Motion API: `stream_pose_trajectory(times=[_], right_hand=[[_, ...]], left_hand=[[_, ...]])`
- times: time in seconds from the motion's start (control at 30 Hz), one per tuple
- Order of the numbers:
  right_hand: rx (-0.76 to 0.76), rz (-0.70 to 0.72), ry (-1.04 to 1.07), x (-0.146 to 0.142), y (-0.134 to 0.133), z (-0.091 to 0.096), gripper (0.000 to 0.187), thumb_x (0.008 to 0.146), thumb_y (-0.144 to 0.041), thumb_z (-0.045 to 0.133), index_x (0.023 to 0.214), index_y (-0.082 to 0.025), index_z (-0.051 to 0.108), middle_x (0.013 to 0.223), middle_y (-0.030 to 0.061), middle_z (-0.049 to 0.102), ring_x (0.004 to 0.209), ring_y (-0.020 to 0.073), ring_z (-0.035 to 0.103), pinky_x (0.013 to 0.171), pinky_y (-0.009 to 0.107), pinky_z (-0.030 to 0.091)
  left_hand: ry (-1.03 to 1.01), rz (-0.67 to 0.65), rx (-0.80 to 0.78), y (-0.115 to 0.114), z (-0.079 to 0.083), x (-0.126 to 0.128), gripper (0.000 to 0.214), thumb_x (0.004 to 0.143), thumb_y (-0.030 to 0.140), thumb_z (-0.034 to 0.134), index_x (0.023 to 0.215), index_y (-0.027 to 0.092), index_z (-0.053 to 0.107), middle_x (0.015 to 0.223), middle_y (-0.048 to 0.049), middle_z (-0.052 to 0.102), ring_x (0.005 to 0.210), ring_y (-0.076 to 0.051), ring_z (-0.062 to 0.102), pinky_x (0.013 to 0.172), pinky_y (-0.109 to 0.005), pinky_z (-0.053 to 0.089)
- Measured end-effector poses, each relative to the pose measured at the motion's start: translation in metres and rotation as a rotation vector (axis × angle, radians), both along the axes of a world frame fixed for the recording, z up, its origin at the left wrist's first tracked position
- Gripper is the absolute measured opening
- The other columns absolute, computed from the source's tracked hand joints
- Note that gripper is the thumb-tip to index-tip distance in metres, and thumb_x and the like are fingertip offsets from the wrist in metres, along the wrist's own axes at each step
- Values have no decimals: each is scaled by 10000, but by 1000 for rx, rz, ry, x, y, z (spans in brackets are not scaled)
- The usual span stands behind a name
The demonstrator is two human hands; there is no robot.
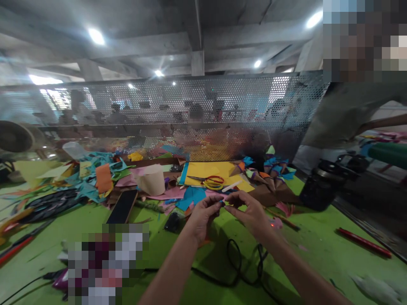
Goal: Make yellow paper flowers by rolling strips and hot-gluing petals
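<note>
My left hand [205,214] and my right hand [249,212] meet above the green table, fingertips close together. The left thumb and fingers pinch a small dark-blue piece [221,204], too small to name. My right hand is closed in a pinch at its side; what lies between those fingertips is hidden. Just behind the hands is a pale flat stick [232,186]. Scissors [210,181] with red and yellow handles lie on yellow paper sheets [237,169]. Blue paper [192,198] shows left of the fingers.
A black cable [235,277] loops under my forearms. Leftward are a phone [123,206], a cream paper roll [151,180] and heaped paper scraps [87,173]. A black flask-like container [321,184], a red pen [364,242] and a person [337,114] are at right. Perforated metal panels [190,110] stand behind.
</note>
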State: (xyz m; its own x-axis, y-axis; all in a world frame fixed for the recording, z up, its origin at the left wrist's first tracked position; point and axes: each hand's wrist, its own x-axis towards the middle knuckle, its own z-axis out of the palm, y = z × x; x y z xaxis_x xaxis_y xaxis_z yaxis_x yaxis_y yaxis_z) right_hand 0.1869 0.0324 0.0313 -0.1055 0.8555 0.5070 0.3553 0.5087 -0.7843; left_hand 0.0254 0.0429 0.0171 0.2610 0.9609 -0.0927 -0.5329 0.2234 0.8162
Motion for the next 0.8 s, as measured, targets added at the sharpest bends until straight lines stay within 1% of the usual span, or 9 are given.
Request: stream_pose_trajectory(times=[0.07,0.13,0.23,0.33,0.43,0.5,0.57,0.7,0.8], right_hand=[[-4,0,4,0,0,1,127,779,-299,681,870,-211,662,821,26,670,737,177,614,680,289,510],[-8,-5,7,0,0,2,123,770,-302,689,849,-212,660,815,26,668,727,176,607,669,289,506],[-20,-11,13,1,0,3,129,777,-316,685,852,-214,661,807,21,667,714,173,604,653,285,503],[-31,-17,22,1,-1,5,148,791,-345,676,859,-214,660,814,24,670,732,178,612,659,286,505],[-42,-22,27,1,-3,7,165,788,-363,677,851,-210,664,809,29,673,743,183,615,665,291,505],[-49,-24,28,0,-4,9,170,788,-369,672,841,-208,668,795,29,673,729,181,612,656,291,504],[-54,-28,32,0,-5,10,173,785,-372,668,829,-206,670,779,25,670,710,176,607,645,287,501],[-52,-32,42,0,-5,11,172,781,-370,669,816,-202,666,756,15,660,671,164,593,612,275,487],[-40,-25,41,-1,-5,11,161,792,-364,666,817,-205,667,760,13,661,675,164,592,618,276,482]], left_hand=[[3,-22,19,0,-1,0,430,519,276,914,904,154,763,768,-12,674,595,-42,498,594,-154,375],[27,-24,35,0,-2,0,427,531,289,911,905,142,766,759,-16,673,590,-40,491,593,-154,374],[87,24,36,-1,-3,0,394,542,351,903,825,126,747,696,-3,646,565,-44,476,575,-164,364],[121,64,40,0,-3,1,385,586,441,866,717,126,688,617,21,589,527,-46,441,532,-175,328],[148,112,57,1,-3,1,440,632,524,811,626,137,600,564,37,525,511,-56,420,507,-190,307],[167,142,74,1,-2,1,474,664,567,768,604,145,560,550,45,489,503,-60,403,498,-197,301],[172,158,100,1,0,1,468,665,564,766,621,145,562,558,49,485,505,-59,396,500,-196,299],[159,151,132,1,4,0,417,574,457,856,699,137,620,620,40,552,543,-57,435,535,-185,317],[159,151,130,0,4,-1,418,560,455,860,712,139,633,633,33,574,547,-59,450,545,-189,324]])
